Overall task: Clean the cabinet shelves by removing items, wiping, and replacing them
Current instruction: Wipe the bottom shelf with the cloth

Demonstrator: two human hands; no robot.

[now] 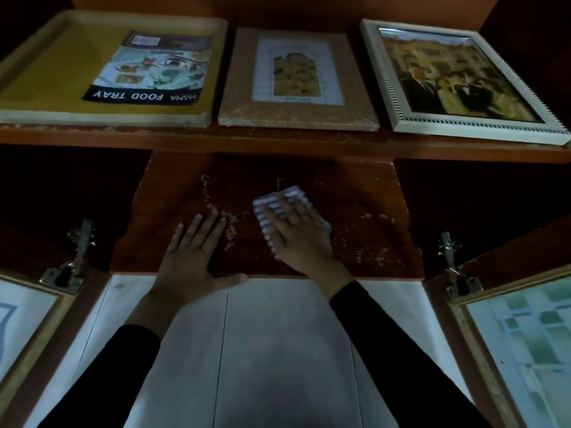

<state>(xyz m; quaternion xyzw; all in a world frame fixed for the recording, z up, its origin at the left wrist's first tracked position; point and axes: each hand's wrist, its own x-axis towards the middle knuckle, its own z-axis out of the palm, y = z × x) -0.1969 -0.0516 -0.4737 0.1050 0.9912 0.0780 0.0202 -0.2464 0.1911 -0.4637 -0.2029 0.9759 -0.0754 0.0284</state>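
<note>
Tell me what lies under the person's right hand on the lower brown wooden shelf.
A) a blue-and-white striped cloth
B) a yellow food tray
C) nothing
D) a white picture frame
A: the right hand presses flat on the blue-and-white striped cloth on the worn brown wooden shelf; the left hand rests bare beside it.

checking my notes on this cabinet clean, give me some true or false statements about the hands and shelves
The right hand presses a blue and white striped cloth on the worn brown wooden lower shelf. True.
The left hand holds a spray bottle. False: it rests flat, empty, on that shelf.
The yellow rectangular food tray lies rightmost on the upper shelf. False: leftmost; the white ridged photo frame is rightmost.
Both wood-framed cabinet doors stand open. True.
</note>
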